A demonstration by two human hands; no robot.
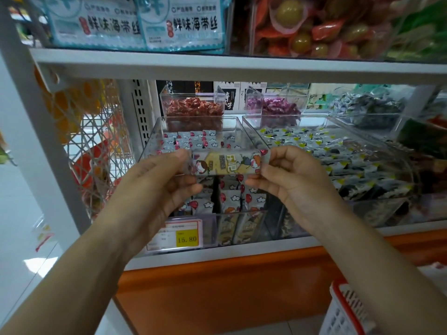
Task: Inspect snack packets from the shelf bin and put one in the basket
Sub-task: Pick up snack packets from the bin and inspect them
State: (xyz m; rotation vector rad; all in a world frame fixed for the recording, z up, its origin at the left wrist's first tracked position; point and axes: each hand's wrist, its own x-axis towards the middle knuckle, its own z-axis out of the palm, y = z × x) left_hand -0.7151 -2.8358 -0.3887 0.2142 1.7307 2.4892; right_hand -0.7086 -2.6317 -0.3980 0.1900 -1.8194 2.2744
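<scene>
A long snack packet (226, 162) with cartoon figures and a yellow patch is held level in front of the clear shelf bin (154, 131). My left hand (167, 180) pinches its left end. The right end is pinched by my right hand (287, 176). Under the packet, several like packets with red balloons and clouds (232, 197) lie in the bin. A red and white basket (343, 310) shows at the bottom right, below the shelf.
A second clear bin of dark and yellow packets (338, 160) stands to the right. Smaller bins of red sweets (193, 107) and purple sweets (278, 106) sit behind. A price tag reading 15.80 (180, 235) hangs at the shelf front. An upper shelf board (242, 66) runs overhead.
</scene>
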